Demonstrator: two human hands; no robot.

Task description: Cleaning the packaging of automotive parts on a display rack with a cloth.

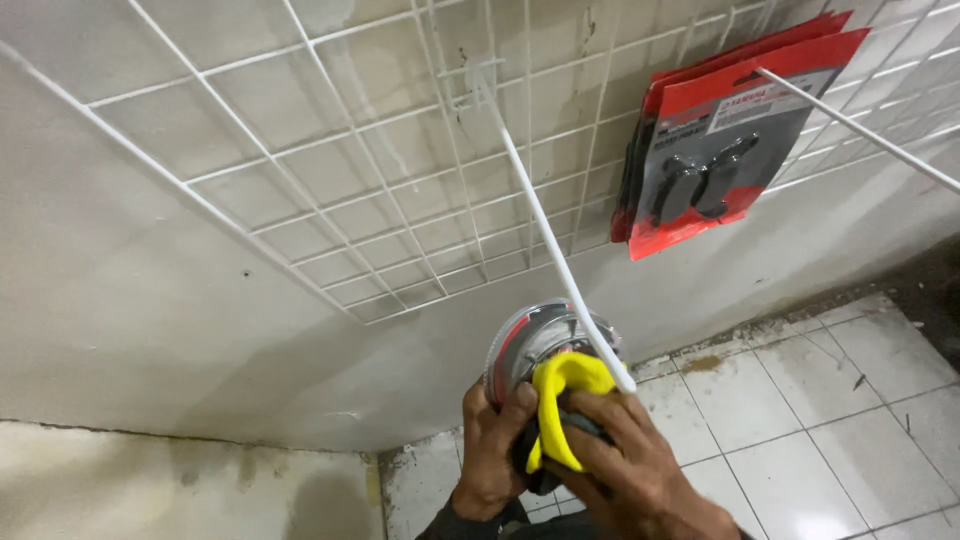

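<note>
A round clear-fronted package (532, 340) with a red and white card back sits in my left hand (490, 450), low in the head view. My right hand (625, 465) presses a yellow cloth (562, 400) against the package's lower front. A long white peg hook (555, 235) sticks out of the white wire grid panel (330, 190) on the wall, and its tip ends just right of the package and the cloth.
Several red and black blister packs (720, 150) hang on a second white hook (860, 125) at the upper right. The grey wall meets a dirty white tiled floor (800, 400) below, with grime along the joint.
</note>
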